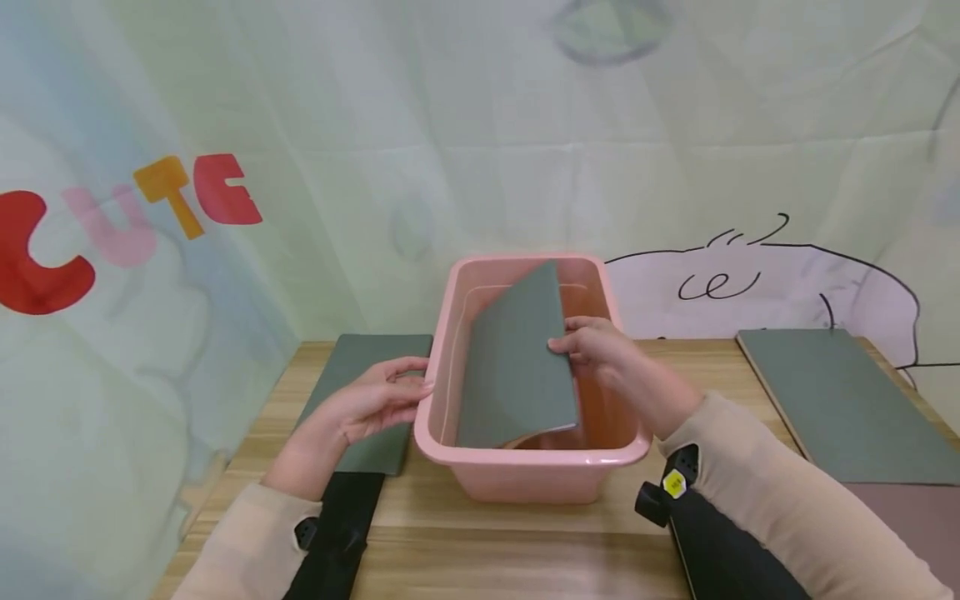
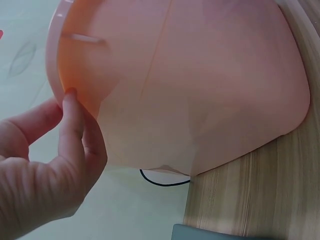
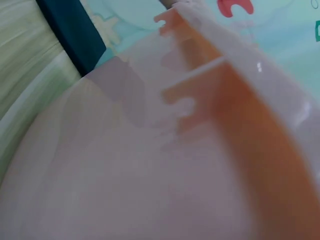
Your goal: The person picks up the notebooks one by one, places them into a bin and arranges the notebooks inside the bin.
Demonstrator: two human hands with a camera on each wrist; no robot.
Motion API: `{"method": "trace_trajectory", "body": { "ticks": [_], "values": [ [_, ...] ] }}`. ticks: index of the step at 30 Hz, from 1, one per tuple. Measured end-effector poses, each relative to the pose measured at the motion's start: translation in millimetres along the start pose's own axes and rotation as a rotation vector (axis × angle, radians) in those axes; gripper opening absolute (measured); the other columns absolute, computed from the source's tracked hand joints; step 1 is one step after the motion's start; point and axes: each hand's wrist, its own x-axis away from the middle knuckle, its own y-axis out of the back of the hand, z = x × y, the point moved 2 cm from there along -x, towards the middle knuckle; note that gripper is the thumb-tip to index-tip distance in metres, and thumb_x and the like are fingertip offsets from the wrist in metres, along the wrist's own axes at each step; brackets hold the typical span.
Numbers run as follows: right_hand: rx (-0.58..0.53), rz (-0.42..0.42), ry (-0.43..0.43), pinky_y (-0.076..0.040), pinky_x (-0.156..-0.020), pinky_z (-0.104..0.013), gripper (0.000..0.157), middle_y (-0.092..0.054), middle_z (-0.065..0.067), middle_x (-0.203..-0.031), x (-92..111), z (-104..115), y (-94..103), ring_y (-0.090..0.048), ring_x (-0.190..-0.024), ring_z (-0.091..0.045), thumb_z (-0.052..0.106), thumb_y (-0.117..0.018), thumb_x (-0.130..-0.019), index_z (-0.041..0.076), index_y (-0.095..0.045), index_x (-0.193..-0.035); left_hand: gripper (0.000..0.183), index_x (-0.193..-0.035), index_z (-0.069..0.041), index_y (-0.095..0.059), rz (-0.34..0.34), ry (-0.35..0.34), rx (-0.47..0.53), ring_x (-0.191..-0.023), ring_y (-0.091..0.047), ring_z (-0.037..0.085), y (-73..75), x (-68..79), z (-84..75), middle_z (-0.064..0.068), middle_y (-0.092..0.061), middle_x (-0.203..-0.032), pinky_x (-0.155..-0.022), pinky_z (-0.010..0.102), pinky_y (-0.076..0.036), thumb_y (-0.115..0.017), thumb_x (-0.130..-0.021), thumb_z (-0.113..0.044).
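Note:
A pink plastic basin [image 1: 525, 479] stands on the wooden table against the curtain. My left hand [image 1: 378, 396] pinches its left rim between thumb and fingers; the left wrist view shows this hand [image 2: 55, 155] on the basin's rim [image 2: 54, 55]. Inside the basin, a thin grey-green notebook [image 1: 517, 358] leans at a tilt. With thumb in front and fingers behind, my right hand [image 1: 603, 350] holds its right edge. Only the basin wall [image 3: 125, 165] fills most of the right wrist view; the right hand is not seen there.
Left of the basin lie a grey-green notebook [image 1: 382, 454] and a black one [image 1: 360, 500]. On the right lie another grey-green notebook [image 1: 862, 400], a mauve one [image 1: 918, 517] and a black one [image 1: 727, 542]. A printed curtain [image 1: 375, 167] hangs behind the table [image 1: 510, 558].

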Motion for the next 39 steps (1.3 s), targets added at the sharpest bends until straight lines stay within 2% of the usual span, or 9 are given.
{"method": "trace_trajectory", "body": {
  "ticks": [6, 14, 16, 21, 24, 30, 39],
  "values": [
    [-0.034, 0.007, -0.043, -0.039, -0.102, -0.044, 0.040, -0.052, -0.011, -0.103, -5, -12, -1.1, -0.058, -0.083, -0.017, -0.004, -0.047, -0.092, -0.009, -0.035, -0.130, 0.055, -0.138, 0.012, -0.017, 0.015, 0.002, 0.003, -0.082, -0.064, 0.012, -0.5, -1.7, 2.9, 0.008, -0.060, -0.098, -0.072, 0.023, -0.055, -0.047, -0.093, 0.005],
    [-0.020, 0.023, -0.088, -0.036, -0.103, -0.049, 0.048, -0.046, -0.021, -0.123, -10, -20, -4.8, -0.050, -0.108, -0.032, -0.006, -0.042, -0.092, -0.007, -0.027, -0.138, 0.056, -0.139, 0.012, -0.016, 0.009, -0.007, -0.008, -0.084, -0.064, 0.012, 2.0, -1.0, 5.9, 0.008, -0.059, -0.097, -0.074, 0.024, -0.055, -0.048, -0.093, 0.004],
    [-0.014, 0.031, -0.089, -0.036, -0.103, -0.050, 0.049, -0.047, -0.021, -0.122, -10, -21, -3.4, -0.052, -0.106, -0.031, -0.006, -0.042, -0.092, -0.007, -0.027, -0.138, 0.056, -0.139, 0.012, -0.017, 0.017, -0.005, -0.010, -0.084, -0.064, 0.012, 1.2, -1.8, 7.2, 0.008, -0.059, -0.098, -0.074, 0.024, -0.055, -0.048, -0.093, 0.004],
    [-0.031, 0.058, -0.060, -0.037, -0.102, -0.049, 0.046, -0.054, -0.013, -0.105, -9, -21, -0.7, -0.058, -0.088, -0.020, -0.007, -0.043, -0.091, -0.008, -0.029, -0.135, 0.056, -0.138, 0.012, -0.018, 0.025, -0.016, 0.007, -0.083, -0.064, 0.012, -0.8, -4.4, 8.6, 0.008, -0.060, -0.096, -0.074, 0.024, -0.055, -0.050, -0.093, 0.003],
    [-0.026, 0.072, -0.070, -0.040, -0.100, -0.048, 0.045, -0.056, -0.011, -0.099, -8, -23, -2.7, -0.059, -0.084, -0.018, -0.007, -0.044, -0.091, -0.007, -0.030, -0.134, 0.059, -0.139, 0.013, -0.015, 0.029, -0.017, 0.013, -0.084, -0.064, 0.012, -1.1, -1.8, 10.6, 0.008, -0.059, -0.098, -0.074, 0.024, -0.055, -0.050, -0.093, 0.002],
    [-0.002, 0.084, -0.082, -0.046, -0.093, -0.045, 0.044, -0.059, -0.011, -0.098, -4, -29, -8.1, -0.060, -0.083, -0.019, -0.006, -0.046, -0.090, -0.006, -0.032, -0.132, 0.062, -0.139, 0.013, -0.013, 0.047, -0.011, 0.031, -0.083, -0.064, 0.012, -2.0, 6.0, 14.0, 0.010, -0.057, -0.099, -0.075, 0.025, -0.055, -0.052, -0.093, 0.002],
    [0.056, 0.070, -0.074, -0.044, -0.095, -0.049, 0.040, -0.055, -0.015, -0.106, -10, -22, -11.0, -0.060, -0.085, -0.022, -0.005, -0.047, -0.092, -0.005, -0.032, -0.129, 0.059, -0.139, 0.012, -0.015, 0.039, -0.036, 0.036, -0.085, -0.064, 0.013, 1.1, 1.5, 4.1, 0.009, -0.057, -0.099, -0.076, 0.025, -0.055, -0.051, -0.093, 0.002]
  ]
}}
